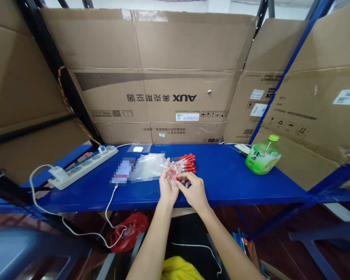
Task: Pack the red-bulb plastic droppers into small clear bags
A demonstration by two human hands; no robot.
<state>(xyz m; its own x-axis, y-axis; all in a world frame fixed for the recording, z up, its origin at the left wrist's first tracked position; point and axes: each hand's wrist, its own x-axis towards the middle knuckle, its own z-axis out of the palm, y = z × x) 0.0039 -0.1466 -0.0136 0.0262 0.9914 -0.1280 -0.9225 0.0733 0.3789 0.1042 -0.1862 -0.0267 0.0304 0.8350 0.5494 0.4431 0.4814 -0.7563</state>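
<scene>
In the head view my left hand (168, 188) is closed around a small clear plastic bag (175, 167), held just over the front part of the blue table. My right hand (194, 188) meets it from the right, thumb and fingers pinched at the bag's lower edge on a red-ended stick (174, 178); its far end is hidden. Behind my hands lies a bunch of several slim sticks with red ends (190, 160), partly covered by the bag. Flat clear plastic bags (149, 166) are stacked left of my left hand.
A blurred-out phone (124, 171) on a white cable lies left of the bags. Farther left is a power strip (84, 167). A white case (138, 149) sits at the back. On the right stands a green-capped bottle (263, 155). Cardboard (163, 50) walls the blue table (227, 186).
</scene>
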